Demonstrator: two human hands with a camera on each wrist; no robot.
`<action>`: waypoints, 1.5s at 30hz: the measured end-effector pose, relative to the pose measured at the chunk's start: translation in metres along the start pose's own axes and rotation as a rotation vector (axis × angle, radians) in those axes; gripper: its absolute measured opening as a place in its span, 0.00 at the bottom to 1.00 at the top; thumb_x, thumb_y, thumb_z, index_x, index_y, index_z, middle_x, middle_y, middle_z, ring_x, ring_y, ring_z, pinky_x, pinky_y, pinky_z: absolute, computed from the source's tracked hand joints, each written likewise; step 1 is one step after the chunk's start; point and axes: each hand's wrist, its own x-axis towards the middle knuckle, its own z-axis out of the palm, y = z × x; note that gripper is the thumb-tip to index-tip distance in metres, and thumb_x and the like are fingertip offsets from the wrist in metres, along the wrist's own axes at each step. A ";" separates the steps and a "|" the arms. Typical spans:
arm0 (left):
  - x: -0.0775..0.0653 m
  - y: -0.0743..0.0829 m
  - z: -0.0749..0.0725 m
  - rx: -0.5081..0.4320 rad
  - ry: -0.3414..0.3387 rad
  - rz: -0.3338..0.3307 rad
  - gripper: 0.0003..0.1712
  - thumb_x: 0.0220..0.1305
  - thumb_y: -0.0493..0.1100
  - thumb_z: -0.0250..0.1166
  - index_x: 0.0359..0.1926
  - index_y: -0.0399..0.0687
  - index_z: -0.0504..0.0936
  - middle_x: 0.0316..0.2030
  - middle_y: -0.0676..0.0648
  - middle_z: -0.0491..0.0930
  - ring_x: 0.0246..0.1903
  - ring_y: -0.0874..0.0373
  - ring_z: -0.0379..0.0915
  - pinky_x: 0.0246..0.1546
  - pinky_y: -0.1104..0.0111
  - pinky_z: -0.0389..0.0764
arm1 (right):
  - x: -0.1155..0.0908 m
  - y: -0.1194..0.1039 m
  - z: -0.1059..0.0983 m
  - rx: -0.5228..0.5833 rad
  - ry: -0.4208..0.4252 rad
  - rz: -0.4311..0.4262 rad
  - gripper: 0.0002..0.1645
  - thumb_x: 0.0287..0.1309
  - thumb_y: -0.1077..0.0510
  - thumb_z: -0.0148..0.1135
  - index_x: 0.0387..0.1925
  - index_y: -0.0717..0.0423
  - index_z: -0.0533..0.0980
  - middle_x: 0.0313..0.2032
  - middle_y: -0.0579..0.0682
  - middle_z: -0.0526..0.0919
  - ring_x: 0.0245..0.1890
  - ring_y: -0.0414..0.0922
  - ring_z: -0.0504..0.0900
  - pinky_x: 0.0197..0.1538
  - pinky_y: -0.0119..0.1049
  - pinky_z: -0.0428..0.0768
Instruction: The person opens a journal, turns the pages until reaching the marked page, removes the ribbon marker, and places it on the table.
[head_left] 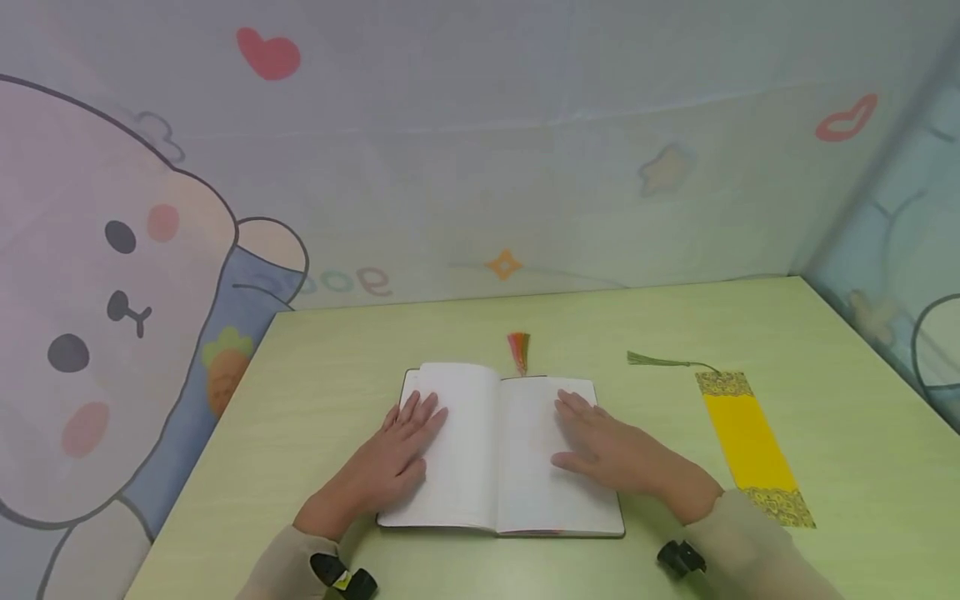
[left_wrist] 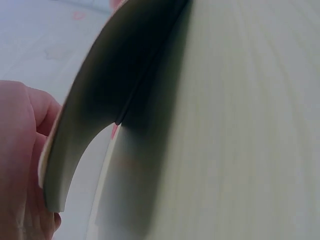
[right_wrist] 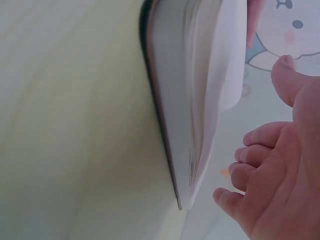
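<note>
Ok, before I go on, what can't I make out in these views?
Underside of the book: hidden against the table, head view.
What the red tassel joins: hidden by the book, head view.
Part of the left hand: behind the book, left wrist view.
One end of the book: cut off by the top edge, right wrist view.

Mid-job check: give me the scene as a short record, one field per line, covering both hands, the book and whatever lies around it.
Book: notebook lying open on the table; no writing discernible
Left hand: over the left page, fingers extended
Right hand: over the right page, fingers extended; contact unclear
Tassel: multicolored, beyond the notebook's top edge
Bookmark: yellow, patterned ends, right of the notebook, apart from it
Bookmark's tassel: green
</note>
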 end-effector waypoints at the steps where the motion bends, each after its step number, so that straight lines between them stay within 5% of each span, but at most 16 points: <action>1: -0.001 0.000 0.000 0.002 -0.003 0.000 0.34 0.65 0.41 0.46 0.71 0.45 0.51 0.71 0.45 0.44 0.70 0.49 0.33 0.67 0.52 0.44 | 0.000 0.001 0.000 0.002 0.002 0.000 0.50 0.62 0.31 0.43 0.70 0.64 0.51 0.71 0.56 0.46 0.70 0.50 0.46 0.68 0.49 0.50; 13: 0.001 0.001 0.004 -0.027 0.005 -0.066 0.39 0.67 0.65 0.44 0.71 0.49 0.55 0.71 0.48 0.48 0.70 0.53 0.37 0.68 0.54 0.45 | -0.006 0.022 0.000 -0.080 0.010 -0.002 0.51 0.58 0.33 0.52 0.69 0.64 0.53 0.69 0.59 0.52 0.69 0.54 0.50 0.67 0.55 0.51; 15: 0.002 0.001 0.004 -0.021 0.006 -0.064 0.39 0.67 0.65 0.45 0.71 0.48 0.55 0.71 0.47 0.49 0.70 0.52 0.38 0.67 0.54 0.46 | -0.007 0.023 -0.002 -0.113 0.064 0.005 0.48 0.58 0.35 0.55 0.67 0.64 0.57 0.67 0.58 0.60 0.67 0.53 0.58 0.66 0.54 0.54; 18: 0.003 0.003 0.004 -0.014 -0.002 -0.069 0.40 0.66 0.65 0.45 0.71 0.48 0.56 0.71 0.47 0.49 0.70 0.52 0.38 0.67 0.54 0.46 | -0.008 0.022 -0.006 -0.187 0.204 0.029 0.39 0.56 0.41 0.60 0.62 0.62 0.68 0.49 0.55 0.80 0.54 0.54 0.74 0.58 0.51 0.69; 22: 0.003 0.003 0.004 -0.014 -0.008 -0.072 0.40 0.66 0.66 0.45 0.70 0.47 0.56 0.70 0.47 0.49 0.70 0.52 0.38 0.67 0.53 0.46 | -0.009 0.020 -0.010 -0.216 0.365 0.041 0.27 0.53 0.47 0.65 0.51 0.59 0.77 0.31 0.49 0.84 0.39 0.52 0.81 0.40 0.46 0.80; 24: 0.003 0.003 0.004 -0.013 -0.007 -0.072 0.40 0.66 0.66 0.45 0.70 0.47 0.56 0.70 0.47 0.50 0.70 0.51 0.38 0.67 0.53 0.46 | -0.010 0.023 -0.010 -0.206 0.388 0.017 0.25 0.51 0.48 0.67 0.48 0.59 0.78 0.38 0.50 0.83 0.37 0.49 0.80 0.36 0.42 0.81; 28: 0.003 0.003 0.004 -0.013 -0.010 -0.070 0.40 0.66 0.66 0.45 0.70 0.47 0.57 0.70 0.46 0.50 0.70 0.51 0.39 0.67 0.53 0.46 | -0.011 0.028 -0.007 -0.189 0.324 -0.038 0.31 0.49 0.48 0.69 0.52 0.60 0.76 0.46 0.55 0.77 0.43 0.50 0.77 0.42 0.42 0.80; 34: 0.003 0.003 0.004 -0.024 -0.011 -0.064 0.39 0.66 0.64 0.47 0.70 0.46 0.57 0.70 0.45 0.50 0.70 0.50 0.39 0.67 0.53 0.46 | -0.012 0.029 -0.006 -0.121 0.152 -0.006 0.46 0.49 0.41 0.67 0.62 0.64 0.65 0.61 0.62 0.67 0.59 0.58 0.67 0.57 0.53 0.70; 45: 0.002 0.002 0.006 -0.022 -0.001 -0.063 0.40 0.66 0.65 0.46 0.70 0.46 0.57 0.70 0.46 0.50 0.70 0.50 0.39 0.68 0.54 0.46 | -0.017 0.035 -0.004 -0.039 0.020 -0.033 0.65 0.42 0.27 0.62 0.66 0.69 0.55 0.67 0.65 0.55 0.65 0.60 0.57 0.63 0.53 0.62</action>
